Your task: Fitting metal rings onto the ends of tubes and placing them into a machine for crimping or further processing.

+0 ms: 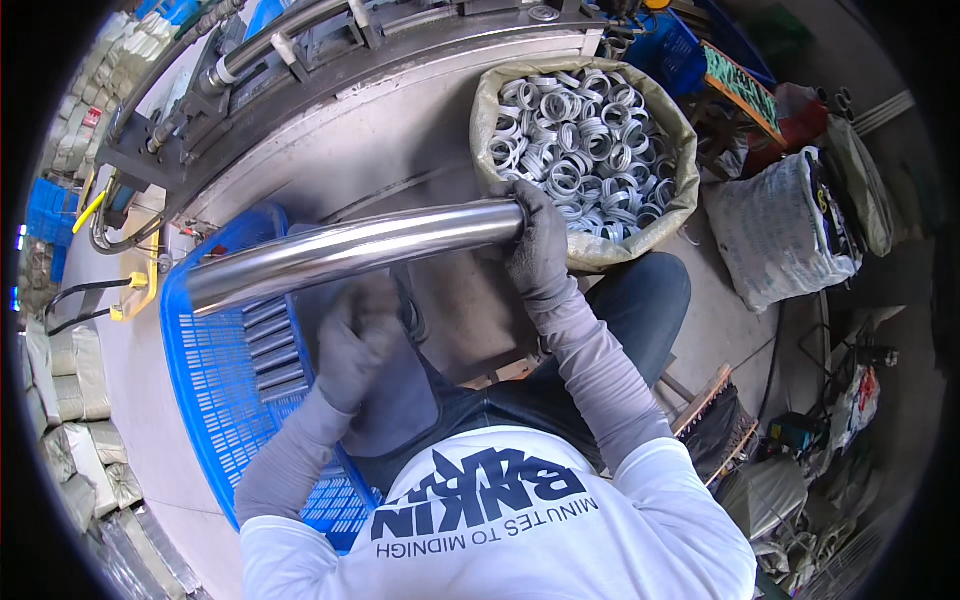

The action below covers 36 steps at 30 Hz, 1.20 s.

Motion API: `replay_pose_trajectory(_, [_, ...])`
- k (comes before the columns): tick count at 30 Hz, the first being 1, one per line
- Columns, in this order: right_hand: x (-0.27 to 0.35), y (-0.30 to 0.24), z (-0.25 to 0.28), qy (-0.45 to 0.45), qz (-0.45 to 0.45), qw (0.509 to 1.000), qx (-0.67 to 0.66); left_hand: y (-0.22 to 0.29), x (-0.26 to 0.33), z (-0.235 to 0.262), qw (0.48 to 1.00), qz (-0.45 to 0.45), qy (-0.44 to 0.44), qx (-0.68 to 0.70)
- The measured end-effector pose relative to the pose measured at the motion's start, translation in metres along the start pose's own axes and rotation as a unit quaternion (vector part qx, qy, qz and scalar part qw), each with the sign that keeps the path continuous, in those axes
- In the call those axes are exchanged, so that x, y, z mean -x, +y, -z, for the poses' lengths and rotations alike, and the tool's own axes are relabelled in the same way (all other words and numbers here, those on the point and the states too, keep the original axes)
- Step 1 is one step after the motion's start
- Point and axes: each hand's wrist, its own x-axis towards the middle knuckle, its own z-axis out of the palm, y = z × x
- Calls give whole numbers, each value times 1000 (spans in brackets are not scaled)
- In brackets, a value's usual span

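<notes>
Blue crate (215,370), nine o'clock: short tubes inside. Left hand (358,335), gloved, fingers curled under steel pipe (350,250), centre, lying across crate. Right hand (540,245) clasps pipe end. Sack of rings (585,130), one o'clock.

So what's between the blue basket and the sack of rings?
In the head view, the shiny steel tube spans the gap between blue basket and sack of rings, gripped by both gloved hands, over grey sheet metal.

One steel tube (350,250), one blue crate (215,370), two sacks (590,250), many rings (575,140)
</notes>
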Motion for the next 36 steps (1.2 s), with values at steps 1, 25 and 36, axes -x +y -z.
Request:
replay_pose_trajectory(1, [-4, -9, 0, -1, -36, 998, -59, -33, -9, 15, 984, -72, 78, 146])
replay_pose_trajectory(25, [-57, 81, 32, -93, -82, 981, -148, 56, -57, -9, 839, -185, 15, -511])
replay_pose_trajectory(36, [6, -2, 39, -62, -327, 896, -294, 54, -54, 3, 847, -188, 41, -496])
